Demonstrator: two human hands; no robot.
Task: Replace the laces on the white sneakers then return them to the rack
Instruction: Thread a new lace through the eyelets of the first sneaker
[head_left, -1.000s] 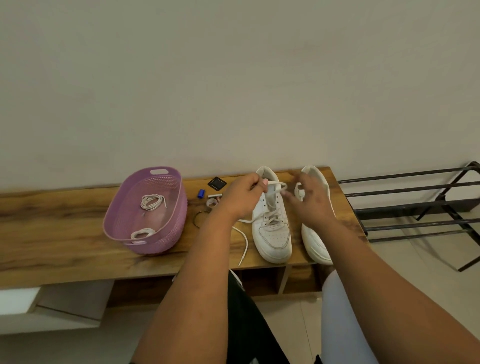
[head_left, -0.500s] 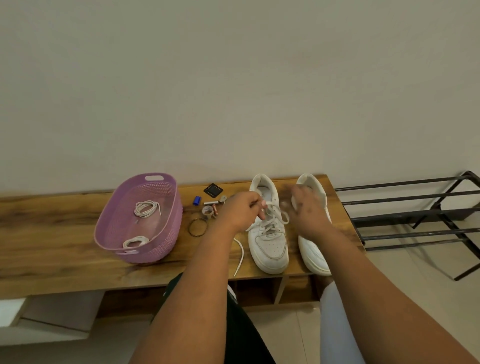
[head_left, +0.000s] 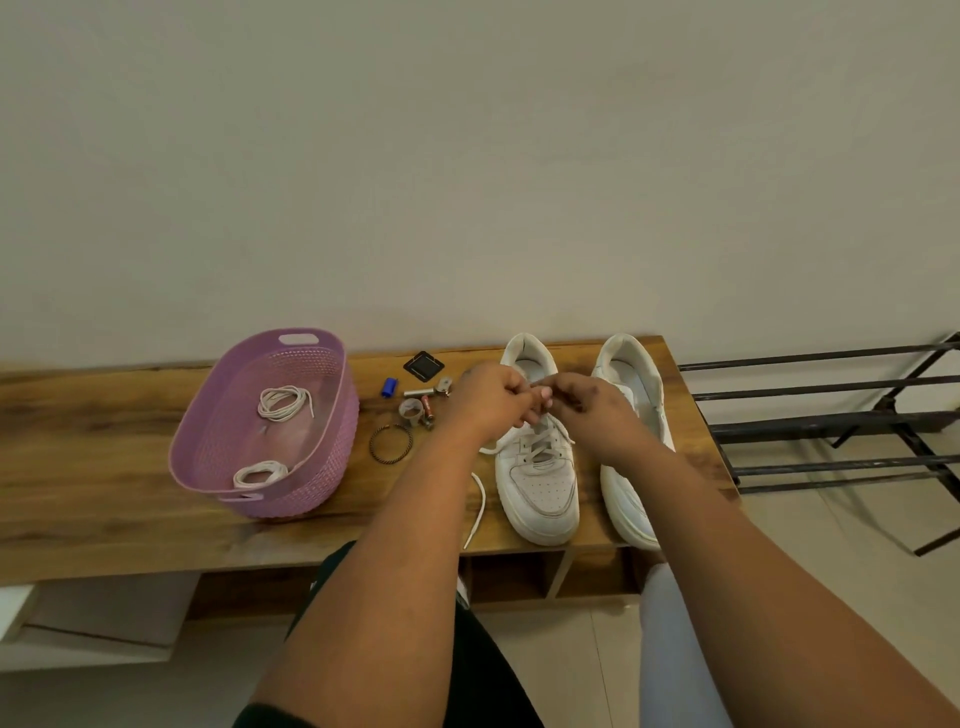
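Two white sneakers stand toes toward me on the wooden bench. The left sneaker has a lace through its lower eyelets; the right sneaker shows no lace. My left hand and my right hand meet above the left sneaker's tongue, fingers curled and pinching the lace ends. One loose lace end trails over the bench to the sneaker's left. A purple basket holds two coiled white laces.
Small items lie between basket and sneakers: a blue cap, a black square, batteries and a metal ring. A black metal shoe rack stands right of the bench. The wall is close behind.
My right hand has moved left from the right sneaker to meet my left hand over the left sneaker's laces. The view has shifted slightly.
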